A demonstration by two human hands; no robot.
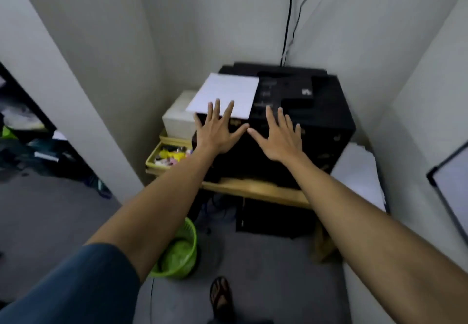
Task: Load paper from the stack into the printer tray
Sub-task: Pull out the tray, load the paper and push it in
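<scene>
Head camera looks down on both hands, arms stretched out over the boxy black printer at centre frame. Left hand is spread flat, fingers wide, fingertips reaching the near edge of the white paper sheet lying on the printer's upper-left top; gripping nothing. Right hand is just as splayed, palm down over the printer's front, holding nothing; thumbs nearly meet. Whether the palms press the printer, I can't tell. Printer sits on a wooden tabletop. More white paper is stacked at right, beside the printer.
</scene>
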